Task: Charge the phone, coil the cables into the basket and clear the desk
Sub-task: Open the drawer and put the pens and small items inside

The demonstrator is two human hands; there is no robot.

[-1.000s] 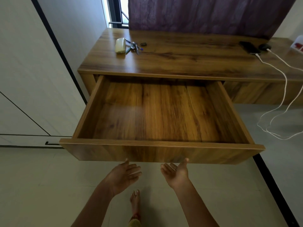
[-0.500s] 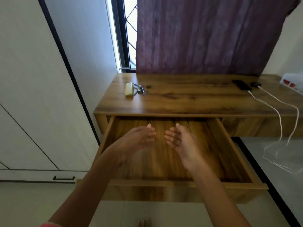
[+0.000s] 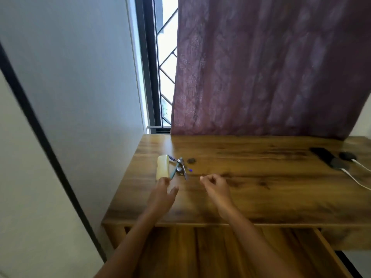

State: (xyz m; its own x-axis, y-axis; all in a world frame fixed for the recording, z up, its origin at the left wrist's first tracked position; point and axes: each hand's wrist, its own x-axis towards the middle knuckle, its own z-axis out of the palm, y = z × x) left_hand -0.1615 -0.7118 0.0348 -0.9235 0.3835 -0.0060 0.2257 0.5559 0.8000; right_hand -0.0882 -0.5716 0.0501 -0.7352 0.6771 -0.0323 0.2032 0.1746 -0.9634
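Both hands reach over the desk (image 3: pixel 251 199) toward its left edge. The left hand (image 3: pixel 162 194) is open, fingertips at the near end of the cream case (image 3: pixel 163 169); whether they touch is unclear. The right hand (image 3: pixel 215 186) is loosely curled, empty, just short of the pens (image 3: pixel 180 167). The phone (image 3: pixel 327 157) lies at the right edge, its white cable (image 3: pixel 355 180) plugged in. The drawer (image 3: pixel 220 251) stands open below.

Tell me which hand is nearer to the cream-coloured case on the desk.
Left. The left hand has its fingers at the near end of the cream-coloured case, possibly touching. The right hand hangs further right, beyond the pens.
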